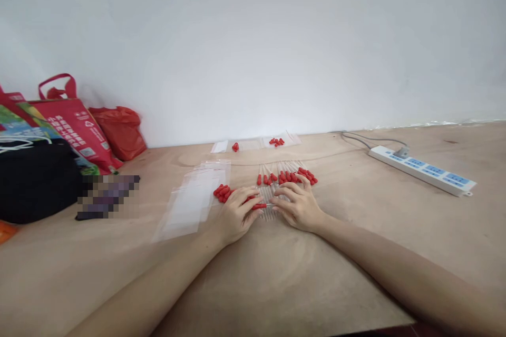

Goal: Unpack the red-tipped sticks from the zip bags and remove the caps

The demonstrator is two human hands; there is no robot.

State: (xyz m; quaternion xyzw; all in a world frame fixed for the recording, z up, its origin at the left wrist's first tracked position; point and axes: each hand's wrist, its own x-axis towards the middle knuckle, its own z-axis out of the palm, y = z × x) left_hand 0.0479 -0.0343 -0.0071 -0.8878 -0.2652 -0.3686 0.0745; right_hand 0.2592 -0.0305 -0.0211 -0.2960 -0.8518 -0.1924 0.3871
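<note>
A red rubber dropper bulb (259,206) is pinched in the fingers of my left hand (238,213). From the other side, my right hand (298,206) holds a thin clear tube (269,205), its end against the bulb's mouth; how deep it sits cannot be made out. Beneath both hands lies a row of clear tubes (269,216). Loose red bulbs (222,192) are heaped beside my left hand, which partly covers them. Several droppers with red bulbs on clear tubes (288,176) lie just beyond my right hand.
Clear zip bags (190,205) overlap on the left. Farther back, bags with red bulbs (276,141) lie near the wall. A white power strip (422,168) with a plugged cable is at right. Red shopping bags (79,126) and a black bag (39,179) stand at left.
</note>
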